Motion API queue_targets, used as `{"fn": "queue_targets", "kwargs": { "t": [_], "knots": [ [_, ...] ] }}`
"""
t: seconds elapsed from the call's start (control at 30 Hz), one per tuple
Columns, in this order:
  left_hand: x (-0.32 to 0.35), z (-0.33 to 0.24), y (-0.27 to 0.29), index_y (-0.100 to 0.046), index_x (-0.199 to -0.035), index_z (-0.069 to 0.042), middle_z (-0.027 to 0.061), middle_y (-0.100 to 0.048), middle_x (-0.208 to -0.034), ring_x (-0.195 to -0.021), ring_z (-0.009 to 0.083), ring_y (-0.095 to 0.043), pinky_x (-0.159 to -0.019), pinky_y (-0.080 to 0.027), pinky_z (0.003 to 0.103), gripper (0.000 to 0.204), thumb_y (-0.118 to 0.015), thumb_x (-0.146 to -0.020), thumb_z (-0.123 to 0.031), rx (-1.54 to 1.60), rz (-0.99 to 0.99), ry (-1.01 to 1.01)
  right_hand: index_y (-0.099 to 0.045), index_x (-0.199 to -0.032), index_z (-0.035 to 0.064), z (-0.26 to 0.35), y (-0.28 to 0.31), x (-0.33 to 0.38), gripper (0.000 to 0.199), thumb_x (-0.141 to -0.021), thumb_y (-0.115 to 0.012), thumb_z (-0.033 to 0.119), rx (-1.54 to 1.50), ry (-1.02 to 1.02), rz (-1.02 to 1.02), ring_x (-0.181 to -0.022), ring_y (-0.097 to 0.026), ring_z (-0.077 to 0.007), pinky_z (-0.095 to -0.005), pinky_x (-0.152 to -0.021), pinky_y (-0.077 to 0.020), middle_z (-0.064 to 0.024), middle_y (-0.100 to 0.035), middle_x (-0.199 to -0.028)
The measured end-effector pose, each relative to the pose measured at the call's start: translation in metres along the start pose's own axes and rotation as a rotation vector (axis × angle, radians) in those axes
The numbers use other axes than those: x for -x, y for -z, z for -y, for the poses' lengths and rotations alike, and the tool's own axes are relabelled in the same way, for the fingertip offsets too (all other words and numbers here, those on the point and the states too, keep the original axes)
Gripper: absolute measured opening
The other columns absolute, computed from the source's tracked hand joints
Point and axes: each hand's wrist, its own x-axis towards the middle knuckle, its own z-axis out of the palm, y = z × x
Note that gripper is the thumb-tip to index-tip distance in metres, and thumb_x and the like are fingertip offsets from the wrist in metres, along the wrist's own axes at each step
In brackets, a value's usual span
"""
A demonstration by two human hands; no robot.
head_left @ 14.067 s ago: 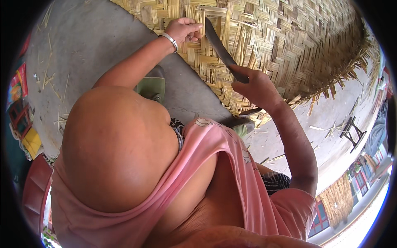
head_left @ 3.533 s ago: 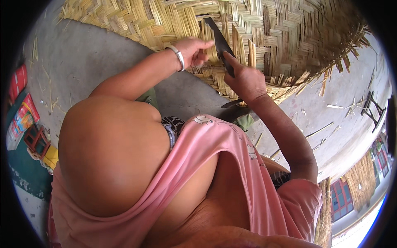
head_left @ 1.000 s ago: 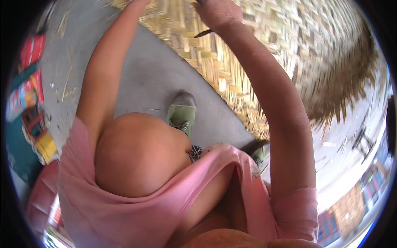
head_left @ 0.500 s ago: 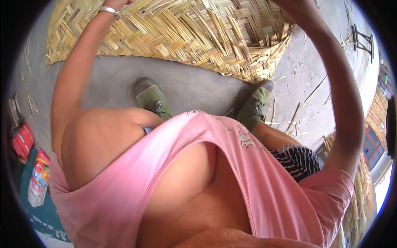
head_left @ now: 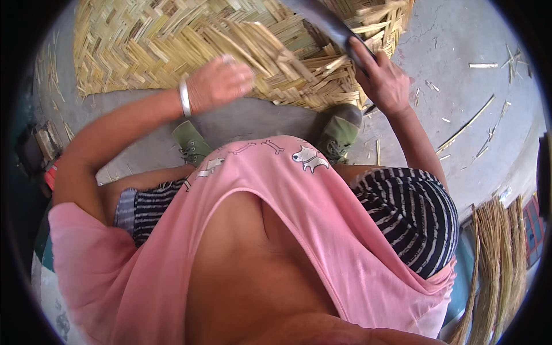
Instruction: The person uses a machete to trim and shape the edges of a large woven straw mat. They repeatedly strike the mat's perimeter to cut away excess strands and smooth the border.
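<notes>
On the far side of the floor (head_left: 460, 34), left to right of centre: woven mat (head_left: 138, 46), pale yellow-brown, herringbone weave, running out of view at the far end. Strips stick up loose around its right part; right edge ragged.

Right hand (head_left: 386, 83) is at the mat's near right corner area. Grip closed on the near end of a long dark blade (head_left: 322, 20), which points far and left over the mat, far end out of view. Can't tell whether blade touches the mat.

Left hand (head_left: 221, 86) is over the mat's near edge, left of the right hand, well apart from it. Fingers curled, motion-blurred; can't tell if that grip holds anything. White bracelet (head_left: 184, 98) on the wrist.

Green left shoe (head_left: 191, 142) and green right shoe (head_left: 340, 133) on the floor just near of the mat; pink shirt (head_left: 247, 155) and striped shorts (head_left: 408, 218) nearer. Cut strips (head_left: 471, 123) scattered on the floor at right. Near right: bundle of long dry stalks (head_left: 494, 259).
</notes>
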Motion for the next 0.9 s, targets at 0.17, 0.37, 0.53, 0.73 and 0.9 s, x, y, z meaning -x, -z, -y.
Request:
{"fn": "queue_targets", "kwargs": {
  "t": [0.17,0.37,0.53,0.73,0.9],
  "knots": [
    [-0.093,-0.018,-0.013,-0.062,-0.115,-0.009,0.0071,-0.062,-0.117,-0.119,0.0198,-0.055,-0.107,-0.034,0.048,0.038,-0.069,-0.082,-0.028,-0.036,-0.076,0.357,-0.052,-0.136,0.0359,-0.022,-0.048,-0.039,0.065,-0.076,-0.072,0.026,-0.081,0.147,-0.001,-0.051,-0.058,-0.0186,-0.0323,-0.046,-0.0497,-0.0023,-0.051,-0.072],
    [-0.113,0.01,-0.031,-0.066,-0.095,-0.011,0.0022,-0.061,-0.089,-0.098,0.0196,-0.059,-0.106,-0.034,0.047,0.027,-0.069,-0.081,-0.034,0.138,0.18,0.569,-0.058,-0.128,0.0355,-0.025,-0.066,-0.055,0.045,-0.084,-0.067,0.038,-0.14,0.072,0.192,-0.047,-0.058,-0.0193,-0.0338,-0.042,-0.0496,-0.0025,-0.053,-0.074],
    [-0.118,0.003,-0.019,-0.063,-0.088,-0.013,0.0012,-0.059,-0.086,-0.096,0.0187,-0.058,-0.103,-0.037,0.046,0.021,-0.07,-0.079,-0.03,0.121,0.213,0.557,-0.059,-0.126,0.0356,-0.025,-0.073,-0.05,0.043,-0.084,-0.067,0.039,-0.074,0.067,0.169,-0.051,-0.06,-0.0202,-0.0353,-0.045,-0.0501,-0.0025,-0.054,-0.074],
    [-0.082,0.024,0.008,-0.06,-0.112,-0.005,0.01,-0.064,-0.11,-0.095,0.0234,-0.063,-0.083,-0.051,0.039,0.028,-0.061,-0.091,-0.022,-0.381,-0.265,0.933,-0.057,-0.129,0.0378,-0.022,-0.07,-0.05,0.047,-0.083,-0.068,0.039,-0.077,0.041,0.098,-0.05,-0.061,-0.022,-0.0381,-0.045,-0.0504,-0.0018,-0.054,-0.07],
    [0.023,0.046,-0.081,-0.057,-0.116,-0.001,0.0121,-0.066,-0.094,-0.063,0.0213,-0.064,-0.055,-0.052,0.034,0.027,-0.057,-0.093,-0.014,0.399,-0.779,1.661,-0.057,-0.128,0.0303,-0.021,-0.062,-0.054,0.045,-0.085,-0.066,0.041,-0.189,0.021,0.158,-0.055,-0.065,-0.0257,-0.0391,-0.049,-0.0538,-0.0061,-0.062,-0.076]
  ]
}}
